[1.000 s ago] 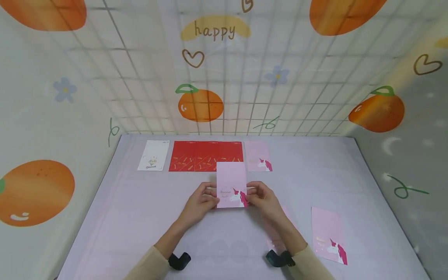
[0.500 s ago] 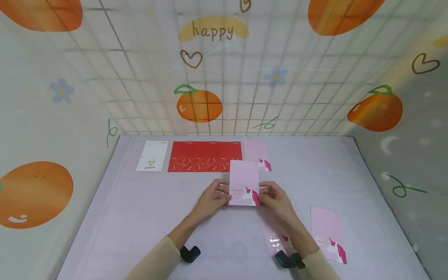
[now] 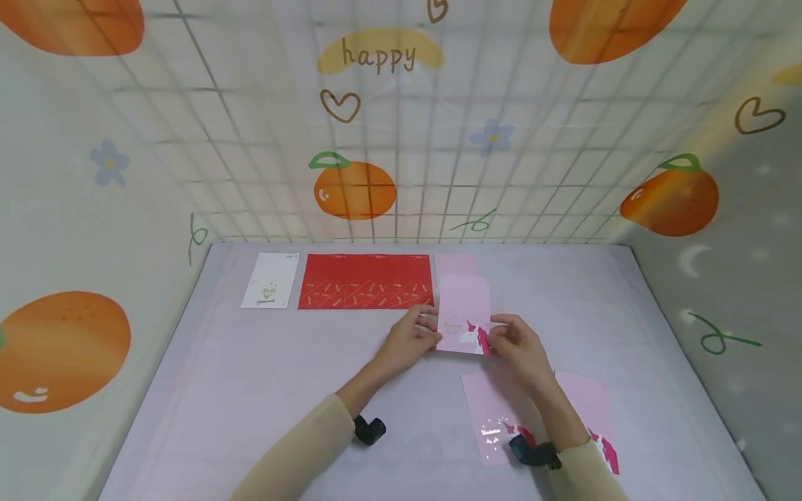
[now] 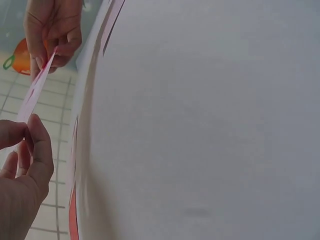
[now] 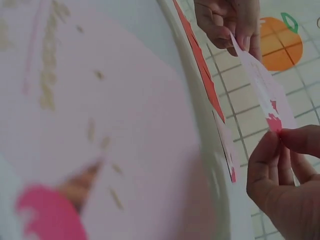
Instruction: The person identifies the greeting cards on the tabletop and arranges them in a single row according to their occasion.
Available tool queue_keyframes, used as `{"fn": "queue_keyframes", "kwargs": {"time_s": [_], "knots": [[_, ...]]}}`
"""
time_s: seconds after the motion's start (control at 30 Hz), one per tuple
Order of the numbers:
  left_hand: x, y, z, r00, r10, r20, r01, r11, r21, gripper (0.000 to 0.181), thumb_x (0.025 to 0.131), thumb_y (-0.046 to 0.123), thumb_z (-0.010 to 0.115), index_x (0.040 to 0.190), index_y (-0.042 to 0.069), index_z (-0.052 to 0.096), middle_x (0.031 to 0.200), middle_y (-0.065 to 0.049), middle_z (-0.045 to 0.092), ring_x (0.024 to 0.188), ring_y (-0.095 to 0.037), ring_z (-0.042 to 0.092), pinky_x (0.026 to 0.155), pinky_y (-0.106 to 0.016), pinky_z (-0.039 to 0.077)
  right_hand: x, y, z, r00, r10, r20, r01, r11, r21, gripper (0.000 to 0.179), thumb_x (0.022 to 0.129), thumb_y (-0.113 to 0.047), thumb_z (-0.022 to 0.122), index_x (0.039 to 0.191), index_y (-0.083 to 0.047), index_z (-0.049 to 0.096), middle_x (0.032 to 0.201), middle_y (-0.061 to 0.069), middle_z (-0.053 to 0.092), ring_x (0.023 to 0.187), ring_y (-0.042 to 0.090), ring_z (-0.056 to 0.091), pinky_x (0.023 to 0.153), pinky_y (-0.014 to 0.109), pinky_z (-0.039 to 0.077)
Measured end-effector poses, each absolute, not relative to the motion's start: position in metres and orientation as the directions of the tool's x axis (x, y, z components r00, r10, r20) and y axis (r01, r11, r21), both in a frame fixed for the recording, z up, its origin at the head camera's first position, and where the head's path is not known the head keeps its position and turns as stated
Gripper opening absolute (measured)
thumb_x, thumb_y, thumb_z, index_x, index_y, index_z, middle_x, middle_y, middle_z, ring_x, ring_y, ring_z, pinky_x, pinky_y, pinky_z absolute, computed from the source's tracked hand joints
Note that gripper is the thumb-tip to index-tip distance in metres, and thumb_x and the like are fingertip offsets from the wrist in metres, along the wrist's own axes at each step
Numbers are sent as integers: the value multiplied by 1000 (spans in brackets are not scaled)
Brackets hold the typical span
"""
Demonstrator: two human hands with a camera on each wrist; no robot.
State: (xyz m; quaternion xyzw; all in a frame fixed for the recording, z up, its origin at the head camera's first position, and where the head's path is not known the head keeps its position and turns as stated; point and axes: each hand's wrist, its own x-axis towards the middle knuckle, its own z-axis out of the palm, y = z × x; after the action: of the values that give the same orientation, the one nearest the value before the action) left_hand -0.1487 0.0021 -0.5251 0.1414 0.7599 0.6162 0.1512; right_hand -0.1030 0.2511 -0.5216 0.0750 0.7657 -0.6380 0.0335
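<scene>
A pink card with a unicorn print is held up between both hands in the head view. My left hand pinches its left edge near the bottom, and my right hand pinches the lower right edge. Both wrist views show thumb and fingers meeting on the thin card. Behind it, a second pink card lies at the back of the table, mostly covered from sight. Left of that card are red cards in a row, their edges touching or overlapping.
A white card with a gold diamond print lies at the row's left end. Two more pink unicorn cards lie front right: one card partly under the right wrist, another card partly behind the forearm. A patterned curtain rises behind the table.
Both hands have carried the pink card to the right and farther back, from in front of the red cards to in front of the pink card in the row.
</scene>
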Motion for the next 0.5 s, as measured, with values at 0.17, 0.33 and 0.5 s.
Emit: {"fn": "queue_keyframes", "kwargs": {"time_s": [0.17, 0.33, 0.5], "knots": [[-159, 16, -527, -913, 405, -47, 43, 210, 977, 44, 94, 15, 71, 133, 15, 52, 105, 0, 61, 84, -13, 69, 74, -28, 58, -111, 262, -519, -984, 102, -146, 161, 156, -975, 34, 98, -4, 61, 131, -4, 56, 106, 21, 58, 89, 24, 65, 80, 28, 57], [-171, 32, -529, -915, 400, -52, 35, 208, 978, 44, 94, 14, 71, 134, 14, 52, 104, 1, 61, 82, -14, 69, 73, -28, 58, -120, 274, -517, -983, 122, -139, 158, 172, -972, 35, 99, -7, 60, 134, -4, 54, 106, 20, 57, 89, 23, 64, 81, 26, 56], [-184, 52, -531, -922, 380, -71, 9, 204, 979, 41, 93, 12, 70, 131, 15, 54, 102, 0, 61, 81, -16, 68, 72, -29, 58, -132, 285, -516, -974, 164, -156, 188, 203, -961, 36, 100, -9, 60, 135, -6, 55, 109, 21, 57, 89, 23, 63, 81, 23, 55]]}}
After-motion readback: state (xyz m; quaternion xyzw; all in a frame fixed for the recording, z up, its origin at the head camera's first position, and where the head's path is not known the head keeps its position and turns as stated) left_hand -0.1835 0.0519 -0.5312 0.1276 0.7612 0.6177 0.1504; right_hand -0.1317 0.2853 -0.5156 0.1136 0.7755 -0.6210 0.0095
